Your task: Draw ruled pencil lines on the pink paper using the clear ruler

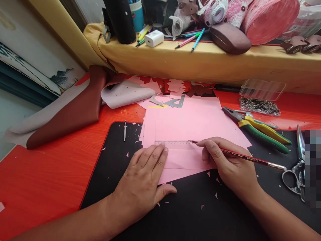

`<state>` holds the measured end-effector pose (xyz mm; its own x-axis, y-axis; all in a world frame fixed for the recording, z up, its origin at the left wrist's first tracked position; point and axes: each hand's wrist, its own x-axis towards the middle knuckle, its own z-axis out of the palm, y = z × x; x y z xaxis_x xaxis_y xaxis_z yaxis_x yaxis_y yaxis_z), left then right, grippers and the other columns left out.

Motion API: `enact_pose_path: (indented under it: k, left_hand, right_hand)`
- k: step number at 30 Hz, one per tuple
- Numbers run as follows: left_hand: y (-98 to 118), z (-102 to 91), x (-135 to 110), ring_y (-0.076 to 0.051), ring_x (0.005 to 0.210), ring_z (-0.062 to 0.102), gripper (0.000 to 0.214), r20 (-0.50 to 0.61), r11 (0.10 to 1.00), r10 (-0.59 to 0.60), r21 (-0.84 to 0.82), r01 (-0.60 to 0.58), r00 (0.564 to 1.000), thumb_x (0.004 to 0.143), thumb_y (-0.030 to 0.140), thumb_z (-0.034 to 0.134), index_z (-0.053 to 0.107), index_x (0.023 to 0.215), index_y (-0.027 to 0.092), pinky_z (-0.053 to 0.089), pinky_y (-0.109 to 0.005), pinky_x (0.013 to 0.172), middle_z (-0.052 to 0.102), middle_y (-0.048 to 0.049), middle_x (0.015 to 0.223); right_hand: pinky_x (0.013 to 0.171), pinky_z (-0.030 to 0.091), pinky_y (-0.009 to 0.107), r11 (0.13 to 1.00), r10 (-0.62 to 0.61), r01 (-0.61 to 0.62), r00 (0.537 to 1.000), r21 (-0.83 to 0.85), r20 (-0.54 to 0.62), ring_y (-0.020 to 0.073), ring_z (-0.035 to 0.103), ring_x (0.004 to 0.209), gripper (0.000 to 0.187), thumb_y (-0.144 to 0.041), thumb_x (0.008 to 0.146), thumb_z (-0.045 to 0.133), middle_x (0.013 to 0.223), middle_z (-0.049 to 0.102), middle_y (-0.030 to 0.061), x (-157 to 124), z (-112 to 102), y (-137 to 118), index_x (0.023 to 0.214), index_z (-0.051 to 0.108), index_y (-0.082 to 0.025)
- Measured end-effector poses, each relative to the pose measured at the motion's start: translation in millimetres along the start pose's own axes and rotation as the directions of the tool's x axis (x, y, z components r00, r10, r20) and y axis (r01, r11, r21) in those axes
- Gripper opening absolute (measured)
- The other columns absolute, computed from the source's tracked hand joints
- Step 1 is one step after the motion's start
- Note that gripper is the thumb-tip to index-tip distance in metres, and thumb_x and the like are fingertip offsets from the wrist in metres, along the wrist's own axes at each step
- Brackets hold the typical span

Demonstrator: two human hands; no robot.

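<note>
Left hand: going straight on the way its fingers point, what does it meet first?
The clear ruler on the pink paper; the left hand has its fingertips seemingly at its near edge, though contact is hard to judge.

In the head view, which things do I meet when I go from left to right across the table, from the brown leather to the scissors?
Brown leather → thin metal tool → left hand → right hand with pencil → scissors.
</note>
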<state>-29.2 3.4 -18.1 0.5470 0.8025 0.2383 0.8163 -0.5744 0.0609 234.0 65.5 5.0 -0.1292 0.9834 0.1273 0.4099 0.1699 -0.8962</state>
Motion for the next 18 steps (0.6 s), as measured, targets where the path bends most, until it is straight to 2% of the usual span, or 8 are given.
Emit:
enact_pose_path:
  k: [6,13,18]
  left_hand:
    - [0.1,1.5,-1.3,-0.037,0.145,0.054,0.083,0.008,1.0,-0.011,-0.01,0.011,1.0,0.111,0.073,0.046,0.059,0.158,0.005,0.037,-0.051,0.124,0.063,-0.0214,0.159]
    - [1.2,-0.5,1.3,-0.036,0.143,0.054,0.08,-0.014,1.0,-0.002,-0.003,0.002,1.0,0.116,0.066,0.034,0.062,0.152,0.0,0.036,-0.051,0.122,0.065,-0.0223,0.156]
    - [0.8,-0.2,0.9,-0.037,0.144,0.054,0.081,-0.012,1.0,-0.005,-0.007,0.005,1.0,0.114,0.069,0.04,0.061,0.153,0.001,0.036,-0.051,0.122,0.064,-0.0223,0.157]
  right_hand:
    - [0.057,0.055,0.03,1.0,0.004,-0.004,1.0,0.0,0.002,0.0175,0.065,0.057,0.048,-0.063,0.109,0.063,0.064,0.07,0.0023,0.3,0.0,-0.7,0.091,0.083,-0.024]
    - [0.055,0.054,0.029,1.0,0.012,-0.012,1.0,0.01,0.008,0.0171,0.064,0.056,0.048,-0.063,0.109,0.064,0.064,0.07,0.0021,0.6,0.4,-0.7,0.09,0.084,-0.023]
    - [0.056,0.055,0.03,1.0,0.016,-0.016,1.0,-0.008,0.002,0.0176,0.064,0.057,0.048,-0.063,0.109,0.063,0.065,0.07,0.0023,-0.2,0.1,-0.2,0.09,0.084,-0.024]
